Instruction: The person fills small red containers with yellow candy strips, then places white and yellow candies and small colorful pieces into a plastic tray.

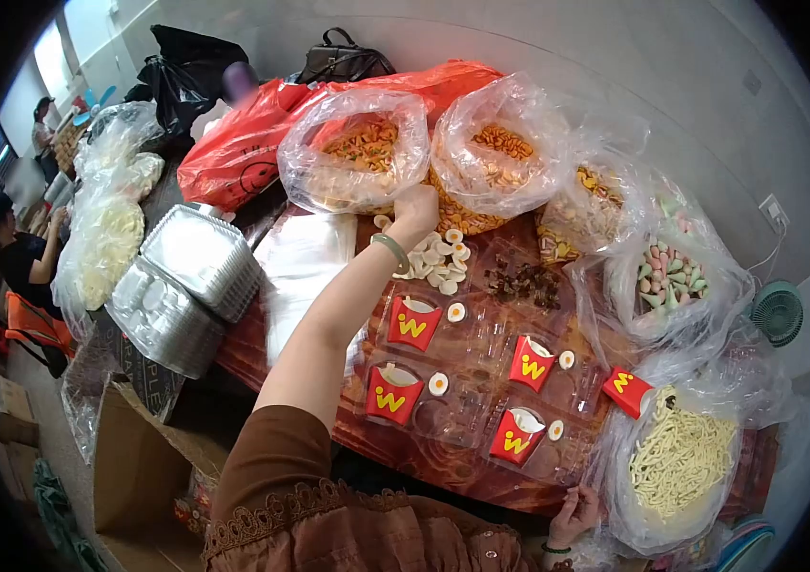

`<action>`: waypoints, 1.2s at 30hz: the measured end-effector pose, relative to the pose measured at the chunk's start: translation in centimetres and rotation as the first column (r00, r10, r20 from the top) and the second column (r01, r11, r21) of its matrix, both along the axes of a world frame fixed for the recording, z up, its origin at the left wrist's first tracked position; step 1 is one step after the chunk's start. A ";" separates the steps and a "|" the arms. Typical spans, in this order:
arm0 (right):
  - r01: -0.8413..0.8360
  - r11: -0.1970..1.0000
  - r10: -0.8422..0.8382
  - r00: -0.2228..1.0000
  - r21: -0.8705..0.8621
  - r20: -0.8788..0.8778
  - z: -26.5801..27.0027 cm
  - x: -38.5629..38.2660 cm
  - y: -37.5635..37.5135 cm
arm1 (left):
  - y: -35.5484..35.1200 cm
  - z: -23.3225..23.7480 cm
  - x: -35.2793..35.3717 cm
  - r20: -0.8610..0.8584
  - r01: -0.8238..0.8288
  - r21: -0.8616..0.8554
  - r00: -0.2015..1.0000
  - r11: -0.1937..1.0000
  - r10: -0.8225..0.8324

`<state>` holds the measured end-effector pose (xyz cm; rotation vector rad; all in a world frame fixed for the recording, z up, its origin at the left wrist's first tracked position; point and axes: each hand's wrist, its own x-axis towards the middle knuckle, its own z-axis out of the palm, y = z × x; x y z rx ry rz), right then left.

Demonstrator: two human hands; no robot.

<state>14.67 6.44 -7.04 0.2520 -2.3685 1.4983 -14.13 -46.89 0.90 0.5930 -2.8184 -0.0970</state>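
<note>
My left hand [416, 208] reaches to the lower edge of a clear bag of small orange pieces [503, 143], its fingers bent inward and their tips hidden. Just below it lies a pile of fried-egg-shaped pieces [441, 265]. By the table's front edge, my right hand [574, 515] rests with loosely curled, parted fingers and no visible object, beside a bag of pale yellow sticks [681, 458]. Between the hands, clear plastic trays [462, 419] hold red fry cartons [411, 324] with a yellow W, each beside an egg piece [438, 384]. Another red carton [626, 389] leans by the sticks.
Brown pieces [523, 284] lie behind the trays. Further bags hold orange bits [363, 143] and pink-green cones [670, 276]. Stacked clear clamshell boxes [200, 267] and white plastic sheets [305, 276] are at left. An open cardboard box [138, 467] stands lower left. Another person [28, 248] sits far left.
</note>
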 end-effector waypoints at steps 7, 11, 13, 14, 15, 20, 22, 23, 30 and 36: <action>-0.003 0.998 0.003 1.000 0.063 0.002 -0.4 -0.1 0.2 | 0.3 0.6 2.6 -0.467 0.157 -0.036 0.871 0.987 -0.155; 0.017 0.999 -0.012 0.993 -0.043 0.119 -0.6 0.3 0.5 | 0.0 0.0 8.3 -0.595 0.312 0.497 0.801 0.810 0.057; -0.005 1.000 0.004 0.998 0.008 0.061 -0.6 -0.1 0.5 | -1.2 -1.2 10.4 -0.521 0.226 0.613 0.836 0.757 0.172; -0.012 0.998 0.012 1.000 0.063 0.004 -0.6 -0.2 0.4 | -2.1 -2.7 10.8 -0.588 0.257 0.527 0.799 0.810 0.129; -0.016 0.998 0.016 1.000 0.065 0.005 -0.6 -0.1 0.3 | -2.7 -2.9 11.3 -0.586 0.253 0.528 0.799 0.811 0.133; -0.017 0.998 0.016 1.000 0.058 0.021 -0.3 -0.2 0.2 | -5.7 -4.4 10.0 -0.604 0.145 0.429 0.780 0.892 0.164; -0.011 0.997 0.011 1.000 0.072 -0.002 -1.1 -0.3 0.7 | -6.0 -4.7 9.3 -0.503 0.046 0.446 0.839 0.894 0.208; -0.001 0.996 0.003 1.000 0.086 -0.024 -1.4 -0.4 0.9 | -6.1 -4.8 8.7 -0.395 -0.051 0.451 0.884 0.891 0.250; 0.040 0.999 -0.041 0.998 0.027 0.044 -1.3 0.0 0.5 | -4.2 -3.2 11.0 -0.435 0.069 0.267 0.899 0.961 0.056; 0.062 0.996 -0.065 0.997 0.072 0.045 -1.1 0.1 0.7 | -3.4 6.6 12.6 -0.635 0.383 0.161 0.746 0.910 -0.202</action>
